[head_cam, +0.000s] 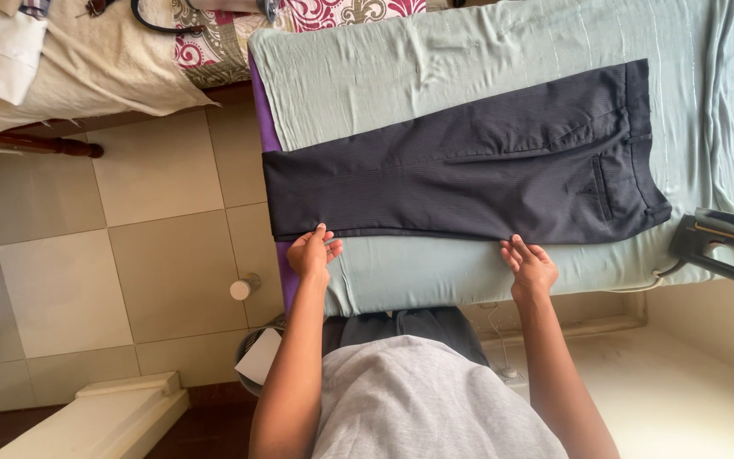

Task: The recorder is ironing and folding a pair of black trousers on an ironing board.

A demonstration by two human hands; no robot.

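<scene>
While lying lengthwise left-right, dark trousers (469, 170), waistband right, both hands (314, 253) at hem edge.

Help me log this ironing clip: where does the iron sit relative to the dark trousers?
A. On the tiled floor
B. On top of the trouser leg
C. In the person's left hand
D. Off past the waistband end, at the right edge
D: the iron rests beyond the waistband of the dark trousers, near the green cloth's right edge, held by neither hand.
</scene>
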